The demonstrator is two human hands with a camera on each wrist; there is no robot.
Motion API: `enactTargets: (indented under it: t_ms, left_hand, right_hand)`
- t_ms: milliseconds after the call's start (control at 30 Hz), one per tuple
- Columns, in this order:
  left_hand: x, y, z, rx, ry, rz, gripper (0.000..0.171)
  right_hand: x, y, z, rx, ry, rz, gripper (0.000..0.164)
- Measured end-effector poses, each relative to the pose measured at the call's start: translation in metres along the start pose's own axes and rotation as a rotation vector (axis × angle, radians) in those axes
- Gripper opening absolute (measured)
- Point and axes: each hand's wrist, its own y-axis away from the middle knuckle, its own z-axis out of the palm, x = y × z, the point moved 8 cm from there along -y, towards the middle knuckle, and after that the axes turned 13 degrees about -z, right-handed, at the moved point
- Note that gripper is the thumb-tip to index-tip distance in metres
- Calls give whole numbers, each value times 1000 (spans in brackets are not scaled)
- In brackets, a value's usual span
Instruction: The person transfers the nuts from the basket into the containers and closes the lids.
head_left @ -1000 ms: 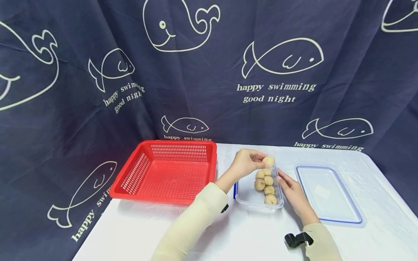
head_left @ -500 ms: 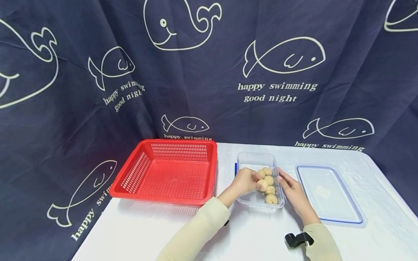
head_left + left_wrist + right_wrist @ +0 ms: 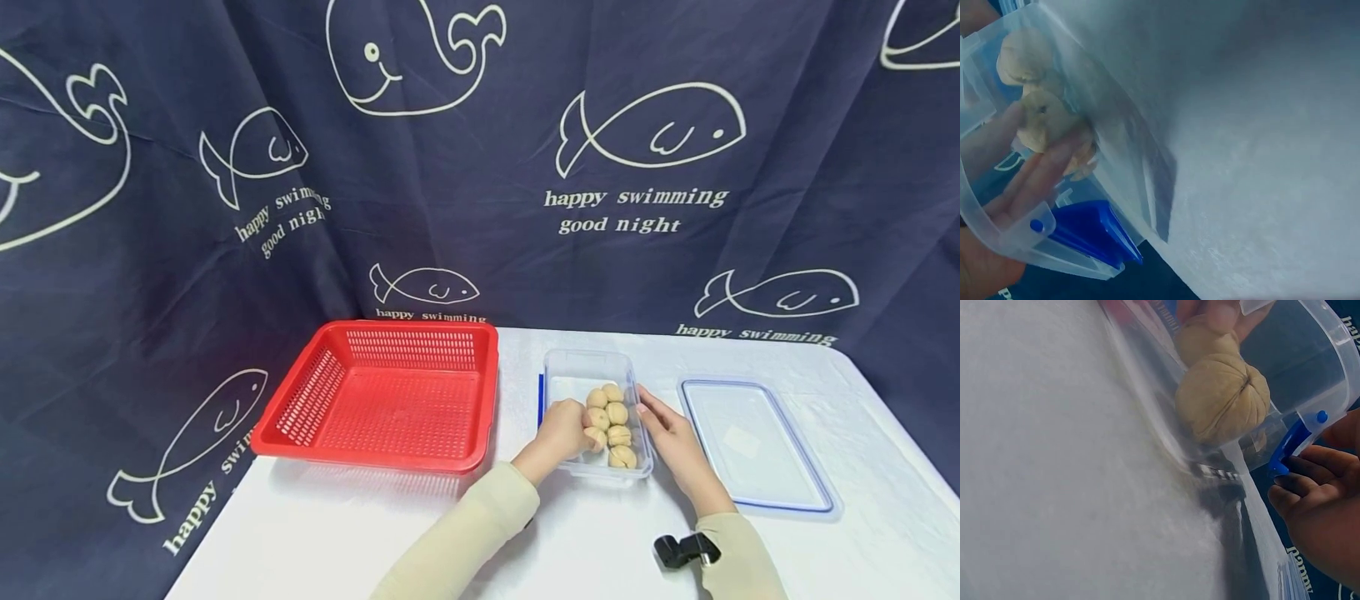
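A clear lidless plastic box (image 3: 588,357) stands on the table, with several tan walnuts (image 3: 617,412) lined up in two rows along its right side. My left hand (image 3: 566,429) reaches into the box and pinches a walnut (image 3: 595,438) at the near end of the left row. Its fingers show through the clear wall beside the walnuts (image 3: 1044,119) in the left wrist view. Against the box's right wall rests my right hand (image 3: 675,442), its fingers extended along the outside. The right wrist view has the right hand's fingers close by a blue clip (image 3: 1291,447).
A red perforated basket (image 3: 405,408) sits to the left of the box. The box's lid (image 3: 757,450), with a blue seal, lies flat on the right. Behind the white table (image 3: 600,542) hangs a dark blue curtain (image 3: 480,167) with whale and fish drawings.
My left hand has carried a walnut from the far end of the box toward the near end, beside the other walnuts. My right hand has stayed at the box's right wall.
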Motion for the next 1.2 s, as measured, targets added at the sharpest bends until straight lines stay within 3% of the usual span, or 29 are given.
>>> enactTargets:
  t_ms: [400, 667, 900, 1033, 1200]
  left_hand:
    - [3, 2, 7, 0, -77, -44, 35]
    - [10, 3, 6, 20, -99, -39, 19]
    - [19, 7, -1, 60, -97, -46, 14]
    - [27, 12, -9, 112, -103, -16, 16]
    - [45, 21, -18, 185, -22, 73, 23]
  right_hand:
    - [-7, -5, 2, -12, -3, -8, 57]
    - [-9, -6, -1, -7, 27, -23, 57]
    - [-15, -2, -7, 52, 138, -83, 52]
    - [-22, -1, -13, 73, 198, -144, 46]
    - [-29, 1, -28, 93, 199, -207, 40]
